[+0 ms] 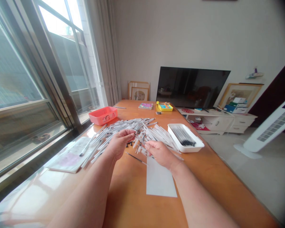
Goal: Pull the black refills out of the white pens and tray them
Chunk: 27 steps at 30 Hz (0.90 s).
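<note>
A pale translucent pen barrel point(140, 138) slants between my two hands, just above the table. My right hand point(160, 152) pinches its near end. The fingers of my left hand point(122, 143) are closed at its far end on a thin dark piece point(136, 130) that looks like a pen refill; its full length is hidden. Behind both hands spreads a heap of loose pen barrels point(161, 134). Small black pen parts point(127, 144) lie by my left fingertips. On the table below, a dark-tipped refill point(136, 157) lies beside a white sheet point(160, 180).
A white tray point(199, 146) of black-ended pens stands right of the heap, a red basket point(103, 116) at its left back. Some pens lie across a booklet point(66, 160) at left. Farther back are a small book point(145, 106) and a yellow box point(165, 108).
</note>
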Each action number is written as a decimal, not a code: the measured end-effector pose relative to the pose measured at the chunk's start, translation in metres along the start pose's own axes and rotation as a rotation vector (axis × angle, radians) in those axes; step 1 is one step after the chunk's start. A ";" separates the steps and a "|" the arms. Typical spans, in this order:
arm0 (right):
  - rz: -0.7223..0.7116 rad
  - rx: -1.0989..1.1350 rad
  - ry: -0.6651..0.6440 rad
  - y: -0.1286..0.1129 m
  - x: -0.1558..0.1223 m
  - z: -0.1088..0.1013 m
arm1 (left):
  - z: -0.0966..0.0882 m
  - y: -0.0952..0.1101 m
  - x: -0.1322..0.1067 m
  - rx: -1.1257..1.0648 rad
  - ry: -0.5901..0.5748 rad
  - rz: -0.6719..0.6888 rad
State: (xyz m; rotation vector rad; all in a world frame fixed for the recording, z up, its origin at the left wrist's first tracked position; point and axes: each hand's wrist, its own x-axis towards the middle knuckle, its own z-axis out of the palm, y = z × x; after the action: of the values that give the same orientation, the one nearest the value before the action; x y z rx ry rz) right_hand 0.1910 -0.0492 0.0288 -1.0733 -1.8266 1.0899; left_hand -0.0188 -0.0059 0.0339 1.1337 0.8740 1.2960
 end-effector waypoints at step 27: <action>0.066 0.052 0.075 0.003 0.003 0.009 | 0.006 -0.004 -0.004 -0.020 0.128 -0.081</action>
State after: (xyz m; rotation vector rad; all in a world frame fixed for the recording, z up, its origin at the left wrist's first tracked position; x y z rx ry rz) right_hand 0.1830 -0.0480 0.0231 -1.1358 -1.7064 1.1143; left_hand -0.0129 -0.0102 0.0313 0.9983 0.9887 1.3187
